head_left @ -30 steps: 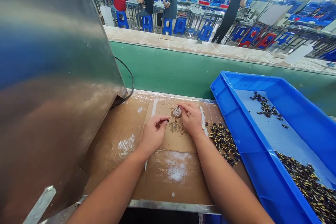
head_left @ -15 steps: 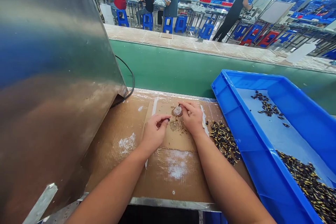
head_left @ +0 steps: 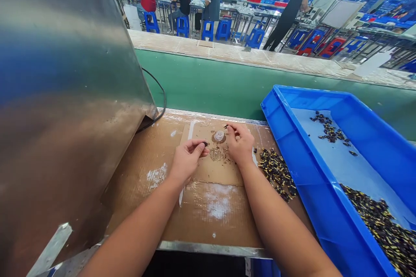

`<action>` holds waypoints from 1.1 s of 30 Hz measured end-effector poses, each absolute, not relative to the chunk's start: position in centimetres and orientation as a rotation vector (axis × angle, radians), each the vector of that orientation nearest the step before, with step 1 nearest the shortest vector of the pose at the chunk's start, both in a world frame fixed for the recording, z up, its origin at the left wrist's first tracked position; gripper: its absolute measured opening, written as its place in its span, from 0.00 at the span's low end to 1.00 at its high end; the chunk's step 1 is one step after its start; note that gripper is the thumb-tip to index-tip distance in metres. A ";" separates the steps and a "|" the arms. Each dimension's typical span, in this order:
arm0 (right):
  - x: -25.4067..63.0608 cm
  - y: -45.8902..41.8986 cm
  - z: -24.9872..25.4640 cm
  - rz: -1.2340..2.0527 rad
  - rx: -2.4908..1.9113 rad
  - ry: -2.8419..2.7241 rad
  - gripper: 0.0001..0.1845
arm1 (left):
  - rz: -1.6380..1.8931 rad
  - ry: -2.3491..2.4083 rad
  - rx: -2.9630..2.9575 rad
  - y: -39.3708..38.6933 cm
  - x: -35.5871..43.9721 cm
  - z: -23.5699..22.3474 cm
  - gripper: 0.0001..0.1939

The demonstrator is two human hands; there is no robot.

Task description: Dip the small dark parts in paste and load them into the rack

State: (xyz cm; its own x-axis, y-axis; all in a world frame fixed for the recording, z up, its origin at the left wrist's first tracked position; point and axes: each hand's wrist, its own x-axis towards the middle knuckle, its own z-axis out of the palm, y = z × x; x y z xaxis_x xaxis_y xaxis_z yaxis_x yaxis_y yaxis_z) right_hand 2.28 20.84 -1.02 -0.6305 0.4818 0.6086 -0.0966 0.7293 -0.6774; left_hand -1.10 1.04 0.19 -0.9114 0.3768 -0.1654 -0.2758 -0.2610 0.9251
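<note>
Between finger and thumb of my left hand (head_left: 189, 158) is a small dark part (head_left: 205, 143), its exact kind too small to tell. My right hand (head_left: 239, 142) pinches another small dark piece (head_left: 226, 127) at its fingertips. Between the two hands, a whitish translucent round lump (head_left: 219, 135) sits on a dark wet-looking patch of the cardboard sheet (head_left: 211, 173). Nearer me on that sheet is a worn, striped mark (head_left: 216, 154). To the right of my right hand lies a pile of small black-and-yellow parts (head_left: 276, 173).
A large blue bin (head_left: 312, 173) on the right holds more black-and-yellow parts (head_left: 373, 220) on a pale liner. A big metal housing (head_left: 65, 95) stands close on the left, a black cable (head_left: 164, 99) beside it. Behind the bench runs a green panel (head_left: 208, 82); people work beyond.
My left hand has drawn slightly left, away from the whitish lump. My right hand has shifted a little right, its dark piece now apart from the lump.
</note>
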 end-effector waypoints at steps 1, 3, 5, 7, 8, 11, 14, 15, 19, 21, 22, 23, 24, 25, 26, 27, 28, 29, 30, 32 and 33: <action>2.4 20.8 -0.9 0.908 -0.325 -2.061 0.14 | 2.239 1.524 0.084 1.1 -1.1 0.3 0.23; 2.8 20.5 -0.6 0.975 -0.383 -1.999 0.15 | 2.269 1.398 0.018 1.1 -1.0 0.5 0.25; 3.3 19.9 -0.2 1.073 -0.411 -1.948 0.15 | 2.259 1.335 -0.011 1.1 -1.0 0.6 0.27; 4.0 19.1 0.2 1.250 -0.412 -1.897 0.16 | 2.241 1.370 0.021 1.1 -1.0 0.5 0.26; 4.4 18.6 0.5 1.364 -0.407 -1.873 0.16 | 2.232 1.417 0.054 1.0 -1.0 0.5 0.26; 5.4 17.1 1.1 1.678 -0.381 -1.815 0.17 | 2.189 1.592 0.162 0.8 -1.1 0.1 0.25; 6.0 16.0 1.3 1.838 -0.366 -1.775 0.18 | 2.166 1.671 0.205 0.7 -1.0 0.1 0.23; 6.1 15.8 1.3 1.869 -0.359 -1.766 0.18 | 2.174 1.665 0.202 0.7 -1.0 0.2 0.23; 5.9 15.5 1.0 1.924 -0.318 -1.766 0.19 | 2.202 1.572 0.139 0.8 -0.8 0.6 0.24; 5.8 15.5 1.0 1.941 -0.287 -1.783 0.19 | 2.210 1.526 0.104 0.9 -0.8 0.7 0.24; 5.8 15.4 0.9 1.953 -0.271 -1.790 0.19 | 2.215 1.504 0.084 0.9 -0.8 0.7 0.25; 5.7 15.4 0.9 1.967 -0.257 -1.793 0.19 | 2.220 1.484 0.062 0.9 -0.9 0.7 0.26; 5.7 15.3 0.8 1.981 -0.246 -1.793 0.19 | 2.225 1.471 0.041 0.9 -0.9 0.8 0.27; 5.6 15.2 0.7 1.993 -0.239 -1.790 0.19 | 2.229 1.466 0.023 0.8 -1.0 0.8 0.27; 5.6 15.2 0.7 2.002 -0.236 -1.787 0.19 | 2.232 1.472 0.015 0.8 -1.0 0.8 0.27; 5.6 15.1 0.6 2.009 -0.236 -1.786 0.19 | 2.236 1.494 0.021 0.8 -1.0 0.7 0.26; 5.6 15.1 0.6 2.014 -0.237 -1.788 0.20 | 2.240 1.528 0.042 0.7 -1.0 0.7 0.25; 5.5 15.0 0.6 2.016 -0.236 -1.793 0.20 | 2.243 1.568 0.077 0.7 -1.0 0.7 0.25; 5.5 15.0 0.6 2.017 -0.232 -1.801 0.20 | 2.243 1.609 0.121 0.6 -0.9 0.7 0.25; 5.5 15.0 0.6 2.028 -0.215 -1.820 0.20 | 2.240 1.676 0.216 0.6 -0.9 0.6 0.24; 5.5 15.0 0.7 2.040 -0.206 -1.823 0.20 | 2.232 1.703 0.257 0.5 -0.8 0.5 0.24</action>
State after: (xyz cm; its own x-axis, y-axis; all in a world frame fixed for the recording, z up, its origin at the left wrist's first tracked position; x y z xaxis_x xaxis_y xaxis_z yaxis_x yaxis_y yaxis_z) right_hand 5.47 14.99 0.68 -0.9112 0.3838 0.1501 -0.1920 -0.0733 -0.9787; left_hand -0.82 0.54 0.53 -0.9323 0.3580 -0.0507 -0.1435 -0.2379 0.9606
